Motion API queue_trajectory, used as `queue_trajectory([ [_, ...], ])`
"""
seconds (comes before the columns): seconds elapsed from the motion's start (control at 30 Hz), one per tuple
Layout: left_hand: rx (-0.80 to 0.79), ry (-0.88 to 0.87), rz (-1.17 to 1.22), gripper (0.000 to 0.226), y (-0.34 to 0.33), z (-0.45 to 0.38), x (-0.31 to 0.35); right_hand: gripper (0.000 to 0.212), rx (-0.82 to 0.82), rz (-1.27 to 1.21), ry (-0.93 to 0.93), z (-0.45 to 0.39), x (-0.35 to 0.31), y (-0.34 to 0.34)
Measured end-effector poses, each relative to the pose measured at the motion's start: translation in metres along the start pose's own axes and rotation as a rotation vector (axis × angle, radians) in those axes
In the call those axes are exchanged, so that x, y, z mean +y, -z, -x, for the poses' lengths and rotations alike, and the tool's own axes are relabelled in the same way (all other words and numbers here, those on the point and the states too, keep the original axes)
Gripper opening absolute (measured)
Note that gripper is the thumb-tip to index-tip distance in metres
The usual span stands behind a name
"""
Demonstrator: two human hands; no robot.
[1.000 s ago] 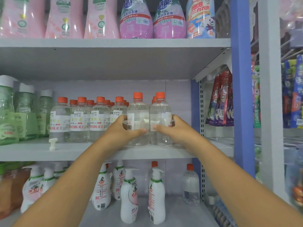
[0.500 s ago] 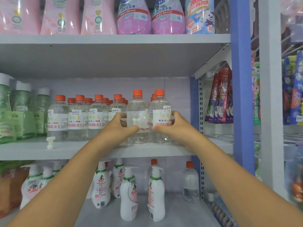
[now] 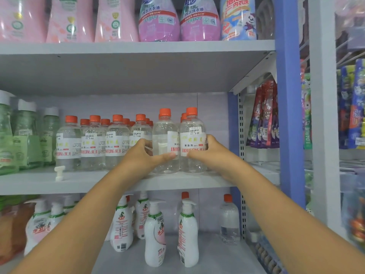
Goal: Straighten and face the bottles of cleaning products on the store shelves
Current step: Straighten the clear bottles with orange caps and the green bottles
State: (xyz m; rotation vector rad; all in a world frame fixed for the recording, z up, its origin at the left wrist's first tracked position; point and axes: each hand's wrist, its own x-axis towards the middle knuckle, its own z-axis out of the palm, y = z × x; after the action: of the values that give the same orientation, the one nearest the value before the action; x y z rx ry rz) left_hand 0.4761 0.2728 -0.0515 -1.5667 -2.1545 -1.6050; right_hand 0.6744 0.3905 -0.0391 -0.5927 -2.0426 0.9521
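Both hands up at the middle shelf [image 3: 98, 181], each on a clear bottle with an orange cap at the right end of the row. Left hand [image 3: 141, 157] grips the left bottle [image 3: 165, 143], thumb across its front, fingers curled behind it; its label is turned off to the right, only the edge readable. Right hand [image 3: 212, 153] grips the right bottle [image 3: 192, 139], thumb on the lower front of the label, fingers wrapped round the right side; label faces front, red lettering and a price sticker legible. The two bottles stand upright, just beside each other, near the front edge of the shelf. To their left, a row of matching bottles [image 3: 92, 143] stands a little farther back, labels mostly front. Green bottles [image 3: 25, 133] at far left, a small white cap [image 3: 59, 173] loose on the shelf in front. Pink and purple bottles [image 3: 158, 18] on the top shelf, white pump bottles [image 3: 155, 234] on the bottom shelf, hanging packets [image 3: 262, 115] at right.
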Motion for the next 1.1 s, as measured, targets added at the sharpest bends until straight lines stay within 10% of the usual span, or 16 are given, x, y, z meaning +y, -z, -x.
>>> queue_trajectory([
  [1.1, -0.071, -0.011, 0.056, 0.086, 0.0045, -0.0041, -0.0028, 0.056, 0.055, 0.004, 0.02, 0.0043, -0.0012, -0.0008],
])
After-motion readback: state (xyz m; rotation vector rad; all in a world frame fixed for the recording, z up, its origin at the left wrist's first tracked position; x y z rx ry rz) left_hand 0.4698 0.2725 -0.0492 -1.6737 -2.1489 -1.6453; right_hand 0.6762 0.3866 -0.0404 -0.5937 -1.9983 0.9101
